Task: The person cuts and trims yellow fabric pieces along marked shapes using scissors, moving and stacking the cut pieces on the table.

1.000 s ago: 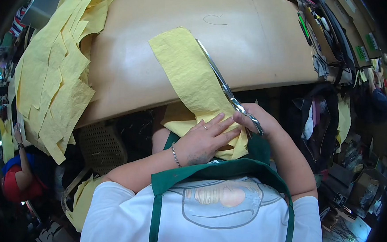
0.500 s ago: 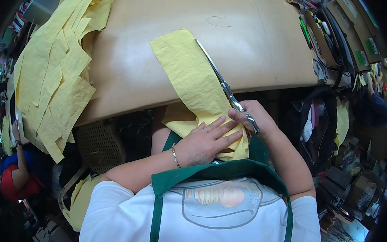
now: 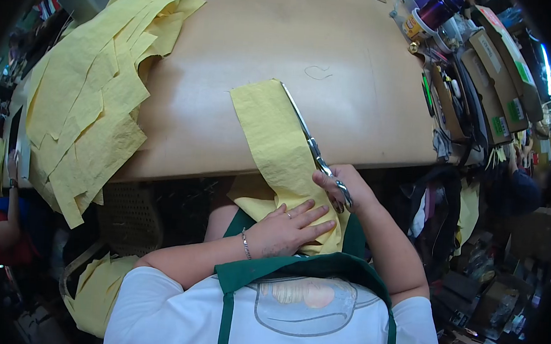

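Note:
A long strip of yellow fabric lies over the table's front edge and bends down into my lap. My left hand rests on its lower part, palm down with fingers spread. Metal scissors run along the strip's right edge, blades pointing up and away over the table. My right hand is closed round the scissors' handles, the thumb on top. A large pile of yellow pieces covers the table's left side.
A loose thread lies on the brown table. Cardboard boxes, pens and a purple cup stand at the right. More yellow pieces lie on a chair at lower left. A person in red is at far left.
The view has tilted upward and shifted, so more of the table's far right shows. Both hands, the strip and the scissors keep nearly the same places relative to each other.

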`<state>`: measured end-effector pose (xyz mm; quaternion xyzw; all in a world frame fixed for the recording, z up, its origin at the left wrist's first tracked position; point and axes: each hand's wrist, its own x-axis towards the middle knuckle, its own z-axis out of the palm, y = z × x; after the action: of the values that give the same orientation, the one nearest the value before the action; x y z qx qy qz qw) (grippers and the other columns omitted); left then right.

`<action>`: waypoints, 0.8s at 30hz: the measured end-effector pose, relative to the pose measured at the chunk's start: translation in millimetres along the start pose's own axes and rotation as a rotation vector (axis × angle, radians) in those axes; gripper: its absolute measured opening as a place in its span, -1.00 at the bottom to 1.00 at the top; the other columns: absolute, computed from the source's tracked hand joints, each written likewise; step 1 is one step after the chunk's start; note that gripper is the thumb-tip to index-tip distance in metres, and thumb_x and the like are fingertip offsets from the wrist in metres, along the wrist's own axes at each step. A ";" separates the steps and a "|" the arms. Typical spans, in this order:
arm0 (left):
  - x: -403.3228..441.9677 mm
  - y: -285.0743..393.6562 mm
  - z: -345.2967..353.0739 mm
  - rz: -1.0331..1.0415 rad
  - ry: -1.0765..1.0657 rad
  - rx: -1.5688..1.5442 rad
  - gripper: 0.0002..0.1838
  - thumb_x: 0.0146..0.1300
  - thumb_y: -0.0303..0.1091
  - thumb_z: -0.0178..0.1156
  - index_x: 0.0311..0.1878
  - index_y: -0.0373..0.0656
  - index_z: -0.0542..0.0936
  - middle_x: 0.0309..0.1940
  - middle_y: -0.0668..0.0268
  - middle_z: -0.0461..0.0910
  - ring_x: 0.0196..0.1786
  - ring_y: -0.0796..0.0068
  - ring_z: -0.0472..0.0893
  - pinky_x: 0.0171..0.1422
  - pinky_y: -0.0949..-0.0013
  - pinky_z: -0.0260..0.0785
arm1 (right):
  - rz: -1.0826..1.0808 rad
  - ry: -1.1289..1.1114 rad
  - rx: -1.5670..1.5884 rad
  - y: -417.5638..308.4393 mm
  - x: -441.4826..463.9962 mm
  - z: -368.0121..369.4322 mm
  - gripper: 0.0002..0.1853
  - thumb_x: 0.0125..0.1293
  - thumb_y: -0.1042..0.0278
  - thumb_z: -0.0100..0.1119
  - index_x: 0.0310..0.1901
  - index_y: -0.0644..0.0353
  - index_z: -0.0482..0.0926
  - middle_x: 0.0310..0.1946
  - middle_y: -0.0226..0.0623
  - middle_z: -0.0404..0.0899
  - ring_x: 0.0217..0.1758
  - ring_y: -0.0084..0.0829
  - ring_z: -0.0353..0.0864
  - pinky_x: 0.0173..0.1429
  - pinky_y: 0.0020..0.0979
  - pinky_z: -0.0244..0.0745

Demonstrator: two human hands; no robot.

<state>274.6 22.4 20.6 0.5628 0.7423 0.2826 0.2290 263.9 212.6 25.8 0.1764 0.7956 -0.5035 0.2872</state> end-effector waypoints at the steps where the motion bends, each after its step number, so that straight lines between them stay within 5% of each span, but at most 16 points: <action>1: 0.4 -0.2 -1.7 -0.006 -0.029 0.001 -0.33 0.08 -0.31 0.06 0.27 0.19 0.07 0.27 0.19 0.03 0.29 0.06 0.11 0.13 -0.18 0.18 | -0.011 0.013 0.004 2.4 -0.2 -0.4 -0.38 -0.07 -0.37 0.08 -0.64 0.16 0.33 -0.85 -0.47 0.25 -0.82 -0.60 0.27 -0.74 -0.55 0.15; 8: -1.2 -0.3 -5.5 -0.020 -0.079 0.002 -0.38 0.12 -0.30 -0.03 0.28 0.18 0.06 0.29 0.19 0.01 0.31 0.07 0.09 0.16 -0.19 0.13 | -0.003 -0.038 -0.062 -18.3 7.3 -5.1 -0.35 -0.06 -0.42 0.01 -0.57 0.19 0.33 -0.82 -0.41 0.30 -0.81 -0.60 0.31 -0.76 -0.55 0.15; 11: -1.9 0.4 -5.4 -0.040 -0.087 -0.017 -0.36 0.10 -0.33 0.01 0.28 0.21 0.06 0.30 0.24 0.00 0.32 0.12 0.06 0.19 -0.19 0.10 | 0.061 -0.031 -0.035 -29.9 11.0 -3.5 -0.33 -0.04 -0.42 0.02 -0.64 0.21 0.36 -0.82 -0.39 0.30 -0.74 -0.55 0.35 -0.62 -0.47 0.29; 17: -6.5 -5.3 -2.5 -0.005 -0.058 -0.010 -0.38 0.10 -0.30 -0.02 0.27 0.16 0.07 0.29 0.20 0.02 0.31 0.09 0.10 0.15 -0.18 0.13 | 0.090 0.039 -0.011 -27.8 13.9 6.0 -0.42 0.02 -0.30 0.07 -0.66 0.15 0.32 -0.86 -0.43 0.26 -0.81 -0.57 0.30 -0.71 -0.52 0.20; 21: -14.1 -5.6 -13.0 -0.040 -0.073 -0.023 -0.38 0.07 -0.35 0.03 0.25 0.16 0.13 0.28 0.27 0.05 0.31 0.16 0.10 0.16 -0.15 0.16 | 0.006 0.133 0.320 -20.9 11.1 5.7 -0.47 0.08 -0.24 0.05 -0.60 0.14 0.34 -0.80 -0.46 0.28 -0.79 -0.61 0.27 -0.72 -0.53 0.15; 24: -33.3 -15.0 -20.7 -0.029 0.059 0.093 -0.52 0.01 -0.39 0.05 0.09 -0.03 0.33 0.12 0.22 0.30 0.16 0.19 0.33 0.05 0.05 0.30 | -0.102 0.295 0.671 -3.8 9.4 -1.0 -0.48 0.07 -0.25 0.05 -0.55 0.14 0.33 -0.73 -0.49 0.30 -0.74 -0.64 0.29 -0.69 -0.57 0.17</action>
<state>259.1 -16.2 26.4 0.5534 0.7692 0.2607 0.1848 254.1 211.8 22.8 0.2916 0.6267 -0.7192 0.0703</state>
